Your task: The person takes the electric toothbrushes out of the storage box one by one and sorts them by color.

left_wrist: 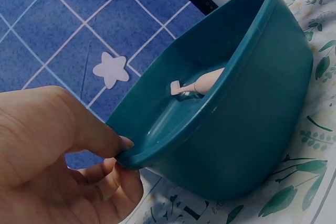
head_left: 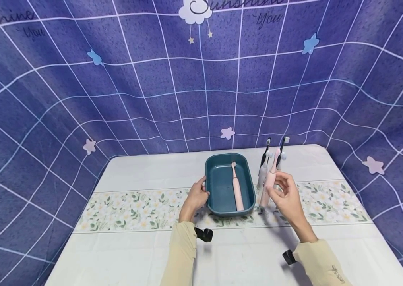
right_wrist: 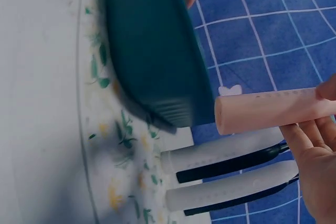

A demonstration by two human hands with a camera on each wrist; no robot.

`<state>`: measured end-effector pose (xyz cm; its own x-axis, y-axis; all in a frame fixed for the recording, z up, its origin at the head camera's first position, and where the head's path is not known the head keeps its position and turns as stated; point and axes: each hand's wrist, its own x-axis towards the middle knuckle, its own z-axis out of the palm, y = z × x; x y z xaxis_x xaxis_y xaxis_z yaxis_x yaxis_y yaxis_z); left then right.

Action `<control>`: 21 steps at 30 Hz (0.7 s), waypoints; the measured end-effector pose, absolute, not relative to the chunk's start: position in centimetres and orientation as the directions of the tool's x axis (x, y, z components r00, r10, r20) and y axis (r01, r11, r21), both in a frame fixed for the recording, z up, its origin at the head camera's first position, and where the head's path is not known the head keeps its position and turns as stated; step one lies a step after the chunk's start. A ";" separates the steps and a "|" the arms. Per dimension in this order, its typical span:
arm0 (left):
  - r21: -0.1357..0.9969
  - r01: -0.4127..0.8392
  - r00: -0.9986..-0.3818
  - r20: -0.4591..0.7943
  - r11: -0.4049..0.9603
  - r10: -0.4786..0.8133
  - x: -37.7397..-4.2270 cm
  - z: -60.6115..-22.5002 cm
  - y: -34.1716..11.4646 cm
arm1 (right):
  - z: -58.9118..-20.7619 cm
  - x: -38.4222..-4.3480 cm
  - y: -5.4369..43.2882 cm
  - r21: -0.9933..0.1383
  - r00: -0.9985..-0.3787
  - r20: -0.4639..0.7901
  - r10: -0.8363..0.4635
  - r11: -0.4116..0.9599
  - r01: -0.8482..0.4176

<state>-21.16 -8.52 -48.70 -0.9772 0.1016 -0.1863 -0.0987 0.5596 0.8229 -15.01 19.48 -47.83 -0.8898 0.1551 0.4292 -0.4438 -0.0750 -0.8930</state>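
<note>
My left hand [head_left: 196,196] pinches the left rim of a teal plastic bin [head_left: 221,190], thumb over the edge and fingers under it. Inside the bin lies a pink electric toothbrush [head_left: 237,192], its head toward the back. To the right of the bin, my right hand [head_left: 289,196] holds a second pink electric toothbrush [head_left: 268,183] between thumb and fingers, brush head up. Just behind it stand white electric toothbrushes [right_wrist: 231,186] and black ones [right_wrist: 231,164], upright and partly hidden by the held one in the head view.
The bin and brushes are on a white table [head_left: 137,254] with a floral band [head_left: 126,210] across it. A blue grid-patterned curtain [head_left: 144,115] with stars hangs close behind and at both sides. Black wrist straps [head_left: 205,234] show at the sleeves.
</note>
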 end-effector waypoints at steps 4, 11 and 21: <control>0.821 -0.101 -0.977 -0.188 0.563 0.099 -21.1 -48.7 -8.5 | -48.7 -15.2 19.5 -0.894 -0.885 0.442 0.149 -0.006 -0.447; 0.828 -0.122 -0.974 -0.205 0.547 0.093 -20.9 -48.7 -8.5 | -50.0 -15.6 19.4 -0.902 -0.893 0.431 0.128 0.082 -0.424; 0.829 -0.094 -0.980 -0.173 0.551 0.093 -21.0 -48.7 -8.5 | -48.9 -15.1 18.6 -0.907 -0.911 0.400 0.100 0.189 -0.377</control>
